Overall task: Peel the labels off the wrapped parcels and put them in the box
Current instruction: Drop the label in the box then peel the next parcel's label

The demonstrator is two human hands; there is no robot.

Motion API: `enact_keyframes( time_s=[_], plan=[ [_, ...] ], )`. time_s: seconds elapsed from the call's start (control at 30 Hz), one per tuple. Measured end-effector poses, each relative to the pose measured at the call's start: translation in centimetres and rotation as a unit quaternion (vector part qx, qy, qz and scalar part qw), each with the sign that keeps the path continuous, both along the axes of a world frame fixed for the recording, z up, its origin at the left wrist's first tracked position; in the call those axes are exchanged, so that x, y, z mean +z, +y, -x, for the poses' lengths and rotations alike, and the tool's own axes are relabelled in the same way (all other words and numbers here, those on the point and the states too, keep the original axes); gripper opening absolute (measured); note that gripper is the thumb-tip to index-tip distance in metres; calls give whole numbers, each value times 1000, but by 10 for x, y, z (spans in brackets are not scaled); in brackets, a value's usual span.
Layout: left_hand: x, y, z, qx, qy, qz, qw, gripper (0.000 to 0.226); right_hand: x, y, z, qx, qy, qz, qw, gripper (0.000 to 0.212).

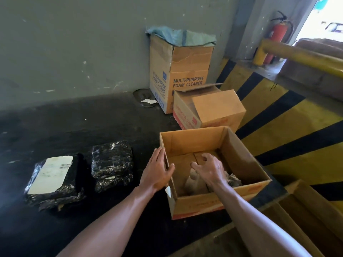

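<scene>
No sleeves, gloves, rings or watches are worn: the left hand (157, 170), right hand (209, 168) and both forearms are bare.

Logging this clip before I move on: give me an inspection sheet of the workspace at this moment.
Surface: dark floor, scuffed.
Job's things: labelled parcel far left; second parcel beside it, only a small label scrap; open box holds crumpled pieces.
Clutter: foam cleaner carton, smaller carton, round lid.
Grips: left hand flat against the box's left wall; right hand open over the box, empty.
Cables: nothing seen.
Surroundings: grey wall, fire extinguisher, yellow-black striping.
</scene>
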State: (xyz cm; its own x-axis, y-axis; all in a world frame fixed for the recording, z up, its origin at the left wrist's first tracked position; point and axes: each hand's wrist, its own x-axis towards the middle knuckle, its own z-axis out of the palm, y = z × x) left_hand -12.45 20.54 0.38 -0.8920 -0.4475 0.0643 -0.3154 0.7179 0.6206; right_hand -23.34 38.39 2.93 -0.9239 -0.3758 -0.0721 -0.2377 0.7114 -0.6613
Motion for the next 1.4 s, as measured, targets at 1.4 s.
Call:
enact_keyframes(
  time_s=[1.4],
  plan=[
    [-62, -223, -101, 273, 22, -284, 919, 88, -75, -281, -64, 140, -187, 9, 972, 119]
  ],
)
